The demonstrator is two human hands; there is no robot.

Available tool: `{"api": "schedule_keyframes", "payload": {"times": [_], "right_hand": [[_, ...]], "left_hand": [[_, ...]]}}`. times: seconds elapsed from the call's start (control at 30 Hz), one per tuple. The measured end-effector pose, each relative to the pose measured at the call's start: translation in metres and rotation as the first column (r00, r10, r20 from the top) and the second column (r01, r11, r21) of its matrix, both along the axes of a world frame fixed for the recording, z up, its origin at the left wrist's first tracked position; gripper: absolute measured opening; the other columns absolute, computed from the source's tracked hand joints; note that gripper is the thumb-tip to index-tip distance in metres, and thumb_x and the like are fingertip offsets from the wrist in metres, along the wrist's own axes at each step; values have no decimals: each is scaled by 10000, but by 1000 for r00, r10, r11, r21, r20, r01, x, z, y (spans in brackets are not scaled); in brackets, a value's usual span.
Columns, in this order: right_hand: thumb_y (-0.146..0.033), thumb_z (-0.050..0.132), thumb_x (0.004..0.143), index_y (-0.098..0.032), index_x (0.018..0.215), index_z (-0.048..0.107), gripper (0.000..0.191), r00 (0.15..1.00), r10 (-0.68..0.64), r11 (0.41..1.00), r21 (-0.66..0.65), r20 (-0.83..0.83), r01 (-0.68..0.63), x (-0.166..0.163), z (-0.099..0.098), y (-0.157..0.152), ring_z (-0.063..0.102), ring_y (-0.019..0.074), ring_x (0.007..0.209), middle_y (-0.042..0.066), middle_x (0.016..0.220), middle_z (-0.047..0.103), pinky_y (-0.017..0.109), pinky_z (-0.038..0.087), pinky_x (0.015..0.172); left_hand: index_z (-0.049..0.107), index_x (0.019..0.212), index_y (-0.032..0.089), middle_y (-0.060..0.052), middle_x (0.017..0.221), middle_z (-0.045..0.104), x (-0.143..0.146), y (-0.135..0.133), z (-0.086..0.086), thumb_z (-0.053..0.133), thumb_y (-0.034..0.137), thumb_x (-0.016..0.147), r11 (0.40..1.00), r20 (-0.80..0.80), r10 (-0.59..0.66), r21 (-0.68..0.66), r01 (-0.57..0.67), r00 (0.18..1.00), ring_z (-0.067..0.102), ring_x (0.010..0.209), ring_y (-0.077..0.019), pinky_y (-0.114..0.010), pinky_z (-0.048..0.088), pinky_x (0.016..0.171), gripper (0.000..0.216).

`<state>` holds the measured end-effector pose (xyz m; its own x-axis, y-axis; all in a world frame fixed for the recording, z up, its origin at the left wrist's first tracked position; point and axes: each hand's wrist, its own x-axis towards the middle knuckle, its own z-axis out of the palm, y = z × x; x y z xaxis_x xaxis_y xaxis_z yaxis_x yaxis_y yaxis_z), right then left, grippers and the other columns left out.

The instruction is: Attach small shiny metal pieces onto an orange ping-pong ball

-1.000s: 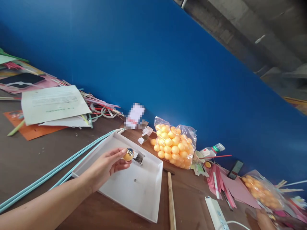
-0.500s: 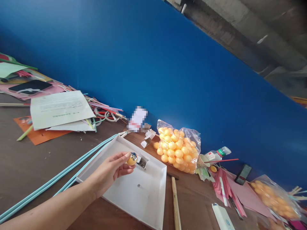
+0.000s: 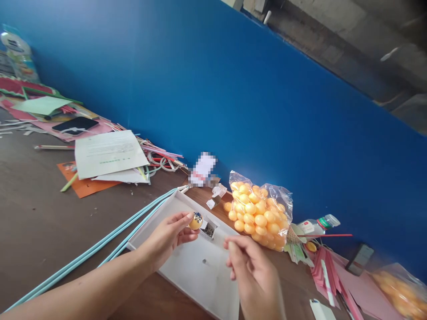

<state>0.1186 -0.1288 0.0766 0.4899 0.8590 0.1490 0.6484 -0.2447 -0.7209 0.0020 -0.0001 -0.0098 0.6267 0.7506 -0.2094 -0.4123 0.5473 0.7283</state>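
Observation:
My left hand (image 3: 168, 239) pinches a small orange ball (image 3: 195, 221) with dark marks on it, held above a white shallow tray (image 3: 187, 271). Just behind the ball, inside the tray, sits a small open box of tiny dark pieces (image 3: 209, 230). My right hand (image 3: 255, 275) is raised over the tray's right side with its fingers curled and pressed together; whatever they hold is hidden from me. A clear bag of orange balls (image 3: 258, 214) lies past the tray against the blue wall.
Long pale-blue strips (image 3: 100, 249) run diagonally across the brown table. Papers (image 3: 106, 153), straws and orange card are piled at the left. On the right lie pink paper (image 3: 336, 278), a plastic bottle (image 3: 318, 223), a phone (image 3: 358, 259) and a second bag of balls (image 3: 398, 289).
My right hand has come into view from the lower right and risen over the tray. My left hand keeps its hold on the ball. The view has swung left.

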Motion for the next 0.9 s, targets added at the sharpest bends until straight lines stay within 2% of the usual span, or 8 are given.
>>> {"api": "schedule_keyframes", "payload": {"times": [0.07,0.17,0.3,0.47,0.6,0.73,0.8,0.9], "right_hand": [[-330,430,846,-257,859,615,199,982,157,980,-141,107,-141,16,-21,17,589,141,717,11,847,643,251,418,648],[-218,474,802,-260,873,606,156,915,238,929,-350,325,-118,28,-51,24,596,159,700,15,850,644,257,366,613],[-153,493,748,-242,841,594,164,863,308,895,-431,401,-118,29,-75,23,592,159,659,22,797,624,243,343,573],[-135,435,770,-227,749,569,164,880,323,872,-472,350,-132,31,-82,26,589,156,667,23,769,602,245,355,585],[-184,434,798,-233,760,540,123,927,260,921,-358,270,-154,33,-81,27,581,163,677,17,783,602,265,390,608],[-285,464,813,-238,772,517,81,992,111,981,-153,-51,-118,28,-72,30,605,156,674,-3,755,613,256,464,603],[-335,494,801,-230,789,518,108,972,60,996,-48,-229,-73,21,-65,31,618,167,664,-3,711,609,254,495,554],[-385,543,781,-209,802,525,178,918,60,994,108,-391,-19,10,-52,33,605,156,578,-11,642,598,258,504,512]], "left_hand": [[602,907,156,-74,886,658,1,-1,-1,616,406,748,1000,-9,-4,-9,4,1000,627,811,-163,-265,508,758,297],[600,891,154,-74,885,651,0,-1,1,613,403,752,1000,1,-5,-4,5,1000,621,806,-157,-255,510,750,286],[591,881,153,-74,877,648,-2,0,4,605,395,763,1000,20,-8,4,8,1000,617,768,-142,-252,510,740,270],[591,896,139,-82,882,645,-2,1,4,585,392,780,1000,26,-20,9,20,999,611,750,-133,-247,510,732,278],[595,885,137,-73,869,643,-1,1,5,595,375,777,999,52,-25,-30,26,998,616,778,-142,-237,513,732,261],[592,892,131,-79,866,644,-1,1,6,607,355,771,996,79,-20,-82,26,997,617,774,-146,-249,518,742,255],[592,892,125,-86,884,641,-1,0,6,605,348,773,995,89,-30,-88,38,996,614,769,-145,-255,518,745,254],[590,891,121,-85,876,635,0,0,5,600,342,778,993,101,-54,-97,64,993,612,768,-144,-256,515,746,248]]}}
